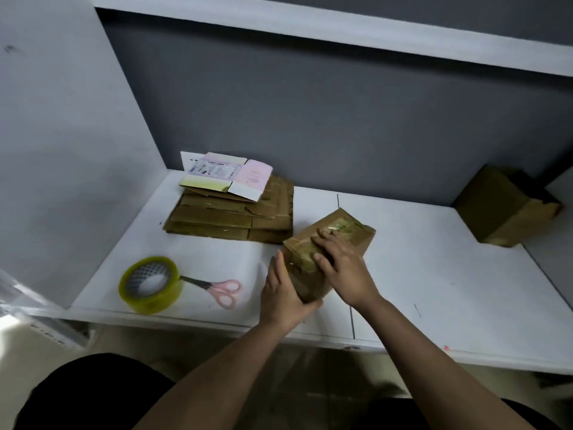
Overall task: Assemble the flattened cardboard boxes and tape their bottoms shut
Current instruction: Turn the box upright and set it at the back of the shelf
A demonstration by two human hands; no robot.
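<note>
A small brown cardboard box (347, 226) stands folded up on the white table (434, 274), its taped face turned up. My right hand (344, 268) lies flat on that taped face with straight fingers. My left hand (283, 293) holds the box's near left side, thumb under the near corner. A stack of flattened cardboard boxes (232, 218) lies behind, to the left. A roll of yellowish tape (150, 283) and pink-handled scissors (220, 290) lie at the front left.
A flattened white and pink printed carton (226, 176) tops the stack. An assembled brown box (505, 206) sits in the far right corner. Grey walls close the back and left, and a white shelf (310, 29) runs overhead.
</note>
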